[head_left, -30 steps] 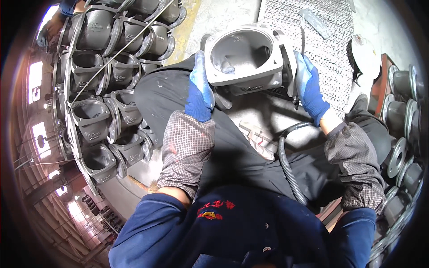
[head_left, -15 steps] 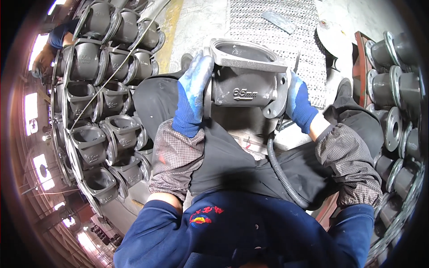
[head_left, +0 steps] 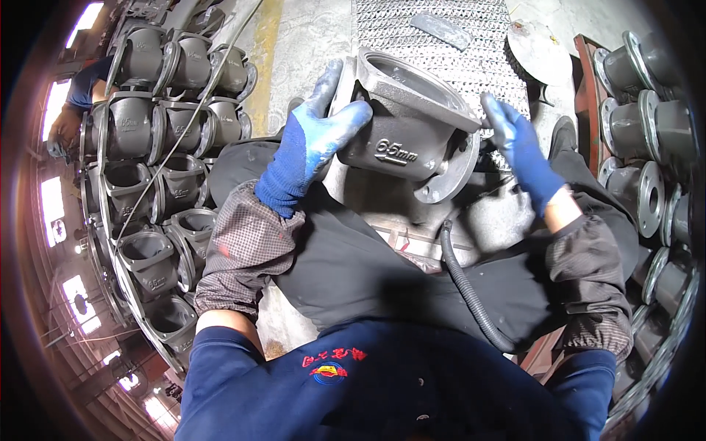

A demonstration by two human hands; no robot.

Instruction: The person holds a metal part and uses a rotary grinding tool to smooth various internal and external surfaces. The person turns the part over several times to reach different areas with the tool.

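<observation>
A dark grey cast-iron valve body [head_left: 401, 132] with raised lettering, a square-rimmed opening on top and a flange at each side is in front of me, tilted down toward the right. My left hand [head_left: 315, 136], in a blue and pale-coated glove, grips its left flange. The thumb lies across the near side and the fingers run up along the outer face. Beyond the right flange, my gloved right hand [head_left: 521, 147] is open, its fingers straight and together. Those fingertips are close to the upper right corner of the rim; whether they touch it I cannot tell.
Several similar castings [head_left: 132, 125] stand stacked on the left, and more flanged castings [head_left: 632, 136] fill the right side. A corrugated hose [head_left: 471, 298] crosses my right thigh. Ahead are a textured mat [head_left: 375, 22] and a flat bar [head_left: 440, 31]. Another person's hand [head_left: 65, 128] shows far left.
The valve body has turned clockwise, its right side dropping. My right hand has come off the right flange and straightened. My left thumb has moved onto the near side.
</observation>
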